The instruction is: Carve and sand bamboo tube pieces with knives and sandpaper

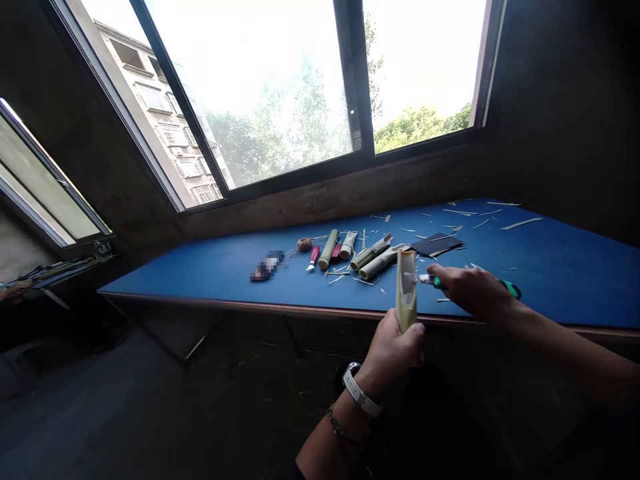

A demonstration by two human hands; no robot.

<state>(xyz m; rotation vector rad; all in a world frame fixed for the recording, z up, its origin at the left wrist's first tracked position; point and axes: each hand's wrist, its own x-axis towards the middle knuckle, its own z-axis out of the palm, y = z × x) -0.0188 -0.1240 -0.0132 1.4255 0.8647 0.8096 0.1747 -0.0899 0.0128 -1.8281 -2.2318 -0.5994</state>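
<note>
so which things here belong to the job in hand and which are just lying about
Apparently in the job:
cut bamboo piece, in the left hand
green-handled tool, in the right hand

Apparently just lying about:
ball of cord
red-handled tool
dark sheet
loose pale strips
other bamboo pieces

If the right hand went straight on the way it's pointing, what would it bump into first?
Probably the bamboo in the left hand: the right hand aims its tool at the hollow side. I can't tell whether the tip already touches.
</note>
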